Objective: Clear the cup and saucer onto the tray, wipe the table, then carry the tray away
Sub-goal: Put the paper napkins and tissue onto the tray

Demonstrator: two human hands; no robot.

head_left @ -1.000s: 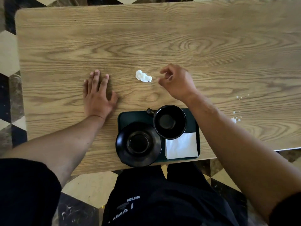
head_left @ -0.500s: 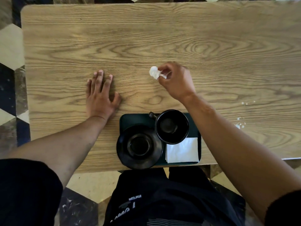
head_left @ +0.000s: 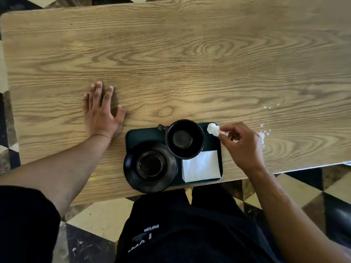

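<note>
A dark green tray (head_left: pixel 144 136) sits at the near edge of the wooden table (head_left: pixel 171 63). On it stand an empty black cup (head_left: pixel 183 139) and a black saucer (head_left: pixel 150 166) that overhangs the tray's left front corner, with a folded white napkin (head_left: pixel 201 166) beside them. My right hand (head_left: pixel 241 145) pinches a small crumpled white tissue (head_left: pixel 213 129) over the tray's far right corner. My left hand (head_left: pixel 101 112) lies flat on the table, left of the tray, fingers spread.
White crumbs (head_left: pixel 263 132) are scattered on the table just right of my right hand, with a few more (head_left: pixel 267 107) further back. A checkered tile floor (head_left: pixel 98 219) lies below the table's near edge.
My right hand picked the crumpled tissue off the middle of the table and carried it back and right to the tray's far right corner. My left hand stayed flat.
</note>
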